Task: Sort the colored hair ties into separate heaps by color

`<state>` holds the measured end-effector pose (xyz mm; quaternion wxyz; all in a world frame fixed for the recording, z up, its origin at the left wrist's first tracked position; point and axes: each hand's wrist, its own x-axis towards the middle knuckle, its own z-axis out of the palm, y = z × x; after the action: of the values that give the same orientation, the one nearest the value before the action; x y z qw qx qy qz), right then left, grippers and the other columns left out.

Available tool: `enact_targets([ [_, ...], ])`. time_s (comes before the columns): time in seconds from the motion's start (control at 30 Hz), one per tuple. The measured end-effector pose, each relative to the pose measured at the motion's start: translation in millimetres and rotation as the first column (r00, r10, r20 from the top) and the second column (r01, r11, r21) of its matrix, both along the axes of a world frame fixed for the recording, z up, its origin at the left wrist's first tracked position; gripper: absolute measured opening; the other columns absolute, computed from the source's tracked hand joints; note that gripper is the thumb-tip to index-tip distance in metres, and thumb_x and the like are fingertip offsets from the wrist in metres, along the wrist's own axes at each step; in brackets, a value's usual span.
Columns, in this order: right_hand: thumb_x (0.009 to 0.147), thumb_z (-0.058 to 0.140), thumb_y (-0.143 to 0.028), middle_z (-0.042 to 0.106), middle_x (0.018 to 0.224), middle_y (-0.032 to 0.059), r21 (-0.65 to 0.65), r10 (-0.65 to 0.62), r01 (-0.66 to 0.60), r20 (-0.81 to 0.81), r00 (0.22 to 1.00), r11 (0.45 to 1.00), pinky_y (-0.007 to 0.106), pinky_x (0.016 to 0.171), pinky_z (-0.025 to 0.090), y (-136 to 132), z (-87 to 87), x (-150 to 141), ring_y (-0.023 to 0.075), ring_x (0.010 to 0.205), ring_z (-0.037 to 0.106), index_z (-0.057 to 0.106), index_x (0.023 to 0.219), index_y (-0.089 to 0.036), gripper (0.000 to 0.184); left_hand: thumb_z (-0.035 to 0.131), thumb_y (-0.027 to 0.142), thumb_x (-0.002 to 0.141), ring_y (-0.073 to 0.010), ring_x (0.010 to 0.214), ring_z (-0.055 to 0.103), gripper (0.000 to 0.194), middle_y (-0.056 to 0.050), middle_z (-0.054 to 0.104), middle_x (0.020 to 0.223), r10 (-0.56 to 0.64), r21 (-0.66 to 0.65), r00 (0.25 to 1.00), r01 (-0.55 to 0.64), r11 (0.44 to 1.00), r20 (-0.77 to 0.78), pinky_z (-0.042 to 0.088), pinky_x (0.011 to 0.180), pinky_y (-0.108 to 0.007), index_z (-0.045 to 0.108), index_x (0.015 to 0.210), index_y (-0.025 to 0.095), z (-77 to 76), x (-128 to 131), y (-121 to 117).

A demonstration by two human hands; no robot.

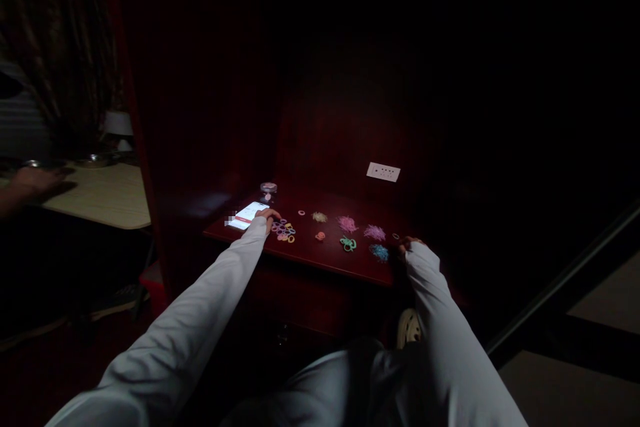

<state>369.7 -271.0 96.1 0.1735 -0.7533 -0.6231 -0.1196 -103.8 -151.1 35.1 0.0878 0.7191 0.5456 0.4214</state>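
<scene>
My left hand (268, 215) reaches onto a dark red table (300, 255) and rests its fingertips on the lit screen of a phone (247, 215), beside a heap of several coloured hair rings (283, 230). My right hand (409, 241) lies at the table's right edge, mostly covered by its white sleeve, fingers curled next to a small ring (395, 236). Small sorted piles lie between the hands: yellow (319, 217), pink (347, 223), purple (375, 233), blue (379, 252), green rings (348, 244) and an orange piece (320, 236).
A small clear jar (269, 189) stands behind the phone. A white wall socket (383, 171) sits on the dark wood panel. At the left, another person's hand (31, 181) rests on a pale table (105, 197). The room is very dark.
</scene>
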Motion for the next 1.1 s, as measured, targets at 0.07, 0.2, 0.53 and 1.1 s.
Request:
enact_targets([
  [0.07,0.098,0.054,-0.025,0.077,0.107,0.0094,-0.003,0.014,-0.014,-0.007,1.000,1.000,0.025,0.073,0.044,3,3.1,-12,0.0193,0.095,0.067,0.076,0.106,-0.020,0.025,0.052,0.008,0.076,-0.0249,0.103,0.070,0.030,-0.003,0.079,0.096,0.001,0.006,1.000,0.000,1.000,-0.017,0.052,0.107,-0.043,0.077,0.085,0.022,0.4,0,-2],
  [0.2,0.100,0.052,-0.026,0.076,0.116,0.0105,-0.053,0.041,-0.041,-0.013,0.999,0.998,0.026,0.078,0.046,8,10.2,-35,0.0212,0.104,0.069,0.076,0.114,-0.020,0.028,0.060,0.012,0.080,-0.0276,0.106,0.066,0.025,-0.005,0.078,0.105,0.015,0.030,0.998,-0.013,0.999,-0.066,0.053,0.103,-0.044,0.079,0.092,0.023,-7.2,7,-6],
  [0.53,0.097,0.059,-0.027,0.077,0.125,0.0123,-0.045,0.106,-0.105,0.009,0.994,0.993,0.029,0.089,0.050,23,2.8,-51,0.0251,0.114,0.069,0.076,0.121,-0.020,0.030,0.077,0.034,0.089,-0.0315,0.117,0.062,0.015,-0.007,0.076,0.117,0.037,-0.082,0.981,-0.054,0.995,-0.190,0.049,0.101,-0.044,0.083,0.098,0.025,-1.2,17,-5],
  [1.1,0.098,0.055,-0.024,0.078,0.121,0.0105,-0.070,0.115,-0.114,0.005,0.993,0.991,0.026,0.087,0.050,18,7.8,-49,0.0233,0.111,0.070,0.077,0.118,-0.020,0.029,0.081,0.026,0.081,-0.0305,0.115,0.063,0.006,-0.006,0.079,0.117,-0.091,-0.020,0.971,0.089,0.996,-0.223,0.043,0.104,-0.046,0.081,0.086,0.023,1.5,28,-2],
])
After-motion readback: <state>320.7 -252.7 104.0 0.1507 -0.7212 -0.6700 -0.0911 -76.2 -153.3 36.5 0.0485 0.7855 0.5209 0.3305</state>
